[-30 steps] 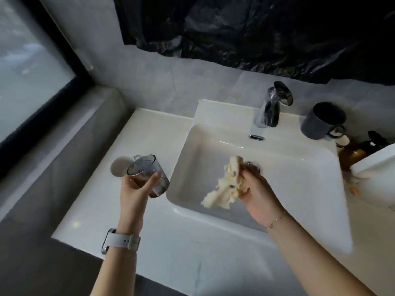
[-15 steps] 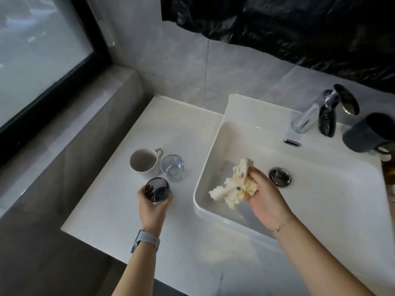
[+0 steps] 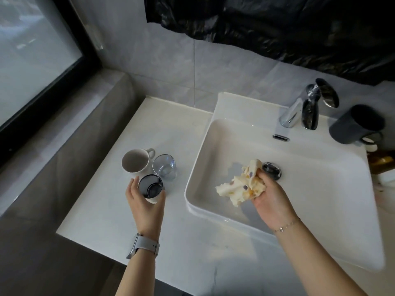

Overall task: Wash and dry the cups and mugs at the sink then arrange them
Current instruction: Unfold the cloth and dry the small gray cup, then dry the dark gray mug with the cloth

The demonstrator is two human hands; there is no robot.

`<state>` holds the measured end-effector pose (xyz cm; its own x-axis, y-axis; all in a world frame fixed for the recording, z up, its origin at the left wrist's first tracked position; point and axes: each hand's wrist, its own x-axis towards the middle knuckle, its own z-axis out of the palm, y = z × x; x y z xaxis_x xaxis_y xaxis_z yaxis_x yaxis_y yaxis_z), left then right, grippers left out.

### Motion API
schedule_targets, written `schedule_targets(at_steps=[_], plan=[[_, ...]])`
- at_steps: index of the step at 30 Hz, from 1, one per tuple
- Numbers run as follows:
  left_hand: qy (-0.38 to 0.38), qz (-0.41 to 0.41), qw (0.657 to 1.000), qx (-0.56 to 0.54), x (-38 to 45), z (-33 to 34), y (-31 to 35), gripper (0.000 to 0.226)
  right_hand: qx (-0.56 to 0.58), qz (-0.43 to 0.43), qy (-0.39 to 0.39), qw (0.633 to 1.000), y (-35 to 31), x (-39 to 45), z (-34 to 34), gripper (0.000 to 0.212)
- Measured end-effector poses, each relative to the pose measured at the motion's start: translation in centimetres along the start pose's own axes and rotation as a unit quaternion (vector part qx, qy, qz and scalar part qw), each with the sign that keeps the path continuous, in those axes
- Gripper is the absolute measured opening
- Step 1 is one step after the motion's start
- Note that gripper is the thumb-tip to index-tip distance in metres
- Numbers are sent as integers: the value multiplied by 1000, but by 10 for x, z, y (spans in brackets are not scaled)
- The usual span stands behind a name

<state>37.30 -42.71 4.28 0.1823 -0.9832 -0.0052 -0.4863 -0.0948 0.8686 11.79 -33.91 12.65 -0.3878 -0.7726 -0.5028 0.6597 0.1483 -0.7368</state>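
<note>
A smoky dark glass [image 3: 150, 185] stands upright on the white counter [image 3: 181, 242] left of the sink [image 3: 310, 189]. My left hand [image 3: 145, 208] is cupped around it from the near side, thumb on its right and fingers on its left. Just behind it stand a white mug [image 3: 134, 160] and a clear glass [image 3: 164, 166], side by side. Over the basin, my right hand [image 3: 271, 201] grips a crumpled cream cloth [image 3: 241, 189] with coloured dots. A dark grey mug [image 3: 354, 124] sits on the sink's back right corner.
A chrome tap [image 3: 299, 110] rises at the back of the basin, and the drain plug [image 3: 272, 169] lies by the cloth. An amber bottle [image 3: 382, 163] stands at the far right. A grey ledge and a window [image 3: 32, 50] bound the counter's left side.
My left hand carried the smoky glass from beside the basin down onto the counter in front of the white mug and clear glass. The view has shifted left; my right hand kept the cloth.
</note>
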Motion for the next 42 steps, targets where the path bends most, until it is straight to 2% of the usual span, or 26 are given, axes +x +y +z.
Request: schedule_targets(at_steps=[2, 3, 6, 8, 14, 19, 25, 28, 33, 36, 42], plan=[[-25, 58, 998, 2, -11, 3, 23, 67, 7, -9, 9, 1000, -8, -5, -13, 21], [-63, 82, 995, 4, -16, 8, 36, 61, 2, -20, 10, 1000, -14, -8, -21, 21], [-232, 107, 967, -9, -37, 33, 78, 44, -31, -68, 34, 997, -35, -20, -50, 17], [-307, 115, 945, -13, -52, 57, 104, 38, -55, -101, 74, 991, -51, -28, -71, 14], [-412, 115, 903, -49, -95, 139, 180, 36, -74, -155, 165, 971, -100, -41, -136, 19], [-442, 157, 882, -55, -119, 216, 235, 35, -22, -167, 209, 963, -131, -42, -181, 18], [-424, 179, 885, -66, -129, 319, 282, 70, 68, -145, 191, 968, -148, -38, -222, 31], [-416, 185, 888, -65, -119, 360, 294, 89, 82, -135, 169, 973, -150, -30, -236, 30], [-423, 189, 881, -99, -109, 403, 295, 106, 86, -147, 123, 978, -157, -15, -252, 21], [-433, 201, 872, -108, -110, 416, 296, 103, 86, -142, 124, 978, -156, -10, -253, 22], [-403, 219, 883, -100, -110, 413, 288, 93, 100, -123, 155, 975, -139, -26, -249, 20]])
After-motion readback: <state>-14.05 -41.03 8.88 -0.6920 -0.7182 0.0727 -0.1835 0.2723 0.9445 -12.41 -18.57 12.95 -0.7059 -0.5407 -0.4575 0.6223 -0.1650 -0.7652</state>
